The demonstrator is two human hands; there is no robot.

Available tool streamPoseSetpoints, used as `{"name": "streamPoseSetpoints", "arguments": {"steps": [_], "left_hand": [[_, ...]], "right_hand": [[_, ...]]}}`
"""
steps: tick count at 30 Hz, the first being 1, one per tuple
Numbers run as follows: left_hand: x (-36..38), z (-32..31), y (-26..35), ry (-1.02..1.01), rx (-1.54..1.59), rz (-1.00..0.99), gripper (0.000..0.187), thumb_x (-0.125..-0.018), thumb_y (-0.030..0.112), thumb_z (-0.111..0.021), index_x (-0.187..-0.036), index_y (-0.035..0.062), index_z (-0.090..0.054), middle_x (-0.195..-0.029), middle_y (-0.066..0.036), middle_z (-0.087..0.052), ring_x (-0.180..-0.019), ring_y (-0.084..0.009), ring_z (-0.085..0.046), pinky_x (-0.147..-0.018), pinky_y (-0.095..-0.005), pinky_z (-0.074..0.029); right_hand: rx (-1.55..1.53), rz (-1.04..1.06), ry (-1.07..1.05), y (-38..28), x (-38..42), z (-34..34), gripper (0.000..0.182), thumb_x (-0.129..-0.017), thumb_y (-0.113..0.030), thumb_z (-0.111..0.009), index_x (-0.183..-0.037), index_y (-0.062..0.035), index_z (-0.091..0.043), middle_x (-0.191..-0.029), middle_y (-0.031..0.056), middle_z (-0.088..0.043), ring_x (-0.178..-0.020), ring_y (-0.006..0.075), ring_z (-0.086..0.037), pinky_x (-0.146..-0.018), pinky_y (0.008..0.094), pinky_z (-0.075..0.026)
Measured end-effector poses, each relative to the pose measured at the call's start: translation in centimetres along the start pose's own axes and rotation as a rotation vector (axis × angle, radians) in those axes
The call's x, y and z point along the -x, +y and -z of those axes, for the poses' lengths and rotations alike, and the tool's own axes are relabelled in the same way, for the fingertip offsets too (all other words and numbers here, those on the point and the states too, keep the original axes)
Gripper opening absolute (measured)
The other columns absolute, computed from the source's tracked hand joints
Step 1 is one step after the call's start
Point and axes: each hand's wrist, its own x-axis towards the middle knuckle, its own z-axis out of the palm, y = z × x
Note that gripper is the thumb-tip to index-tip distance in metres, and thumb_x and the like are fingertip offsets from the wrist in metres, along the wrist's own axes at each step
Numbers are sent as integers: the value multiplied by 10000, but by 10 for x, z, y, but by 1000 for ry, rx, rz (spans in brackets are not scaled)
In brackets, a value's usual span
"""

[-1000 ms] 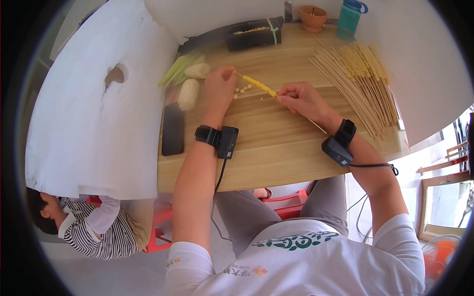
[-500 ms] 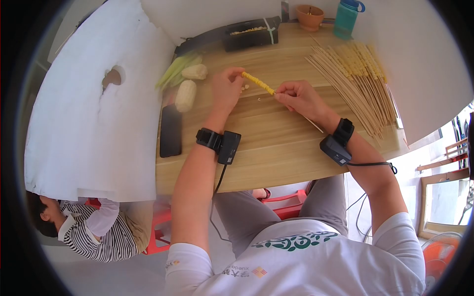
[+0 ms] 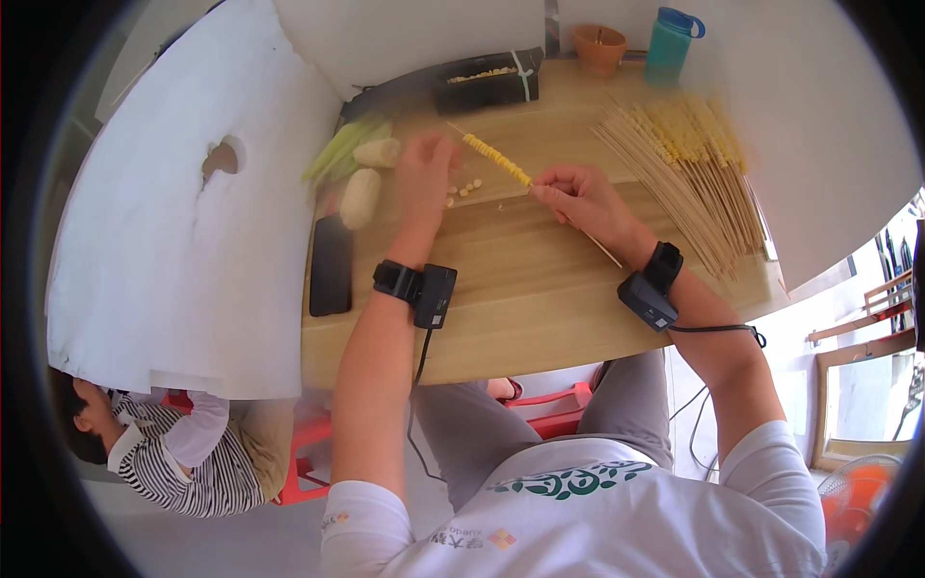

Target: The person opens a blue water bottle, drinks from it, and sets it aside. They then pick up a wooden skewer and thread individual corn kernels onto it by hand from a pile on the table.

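The right hand [image 3: 578,197] pinches a skewer [image 3: 501,162] threaded with corn kernels, tip raised over the counter [image 3: 540,289]. The left hand [image 3: 424,178] (blurred, grip unclear) hovers by loose kernels [image 3: 462,190]. Its fingers could get pricked on the point.

table [image 3: 540,289]: pale wood, smooth, matt. skewer [image 3: 501,162] and skewer pile [image 3: 694,183]: thin bare wood. phone [image 3: 330,265]: glossy black. bottle [image 3: 669,45]: teal plastic. pot [image 3: 599,46]: matt terracotta.

- The blurred left hand [image 3: 422,180] hides its fingertips' grip.
- Small loose pale-yellow kernels [image 3: 464,190], at its three o'clock, are too tiny to count.
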Motion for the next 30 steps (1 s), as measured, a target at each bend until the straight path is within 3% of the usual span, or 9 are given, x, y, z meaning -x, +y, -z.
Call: {"name": "streamPoseSetpoints", "arguments": {"steps": [1,3,6,9,16,18,30], "left_hand": [[-1,1,2,4,2,-5,190,-931,184,-625,-988,6,-659,-866,-83,-703,-721,-102,-627,-625,-228,-481],[-2,4,3,-108,127,169,255,-928,262,-661,-939,8,-676,-839,-75,-696,-684,-99,-600,-624,-231,-471],[0,5,3,-172,280,208,242,-917,263,-678,-918,22,-692,-847,-69,-693,-710,-103,-599,-646,-235,-468],[-1,6,2,-197,304,202,284,-927,266,-649,-980,-11,-683,-890,-76,-696,-774,-118,-596,-712,-252,-470],[0,5,4,-189,386,191,245,-926,233,-655,-986,-2,-682,-900,-74,-693,-775,-114,-596,-712,-250,-470],[0,4,10,-193,510,227,162,-889,186,-710,-945,34,-699,-877,-53,-689,-751,-111,-601,-696,-265,-492],[0,5,1,-225,540,171,124,-889,131,-700,-966,34,-702,-895,-51,-693,-768,-113,-618,-729,-269,-510]], "right_hand": [[-13,10,-18,0,0,0,148,-945,-164,-621,-924,-18,-640,-626,-73,-492,-553,11,-398,-486,193,-306],[-32,32,-30,4,-1,-1,150,-947,-166,-620,-925,-19,-641,-628,-76,-489,-554,10,-395,-488,191,-305],[-67,50,-38,6,-2,-3,153,-951,-170,-620,-931,-20,-644,-631,-78,-490,-556,8,-395,-491,188,-304],[-82,45,-43,4,0,-2,153,-951,-171,-620,-938,-21,-647,-632,-77,-495,-555,6,-402,-493,184,-306],[-98,47,-53,6,-2,-1,148,-948,-167,-621,-946,-22,-650,-624,-76,-494,-551,3,-407,-494,178,-309],[-95,47,-48,4,-2,-1,148,-947,-167,-621,-949,-22,-651,-622,-76,-492,-551,3,-404,-494,179,-308],[-92,50,-60,1,1,-2,159,-951,-179,-626,-958,-23,-654,-623,-80,-487,-552,1,-396,-489,181,-306]]}}
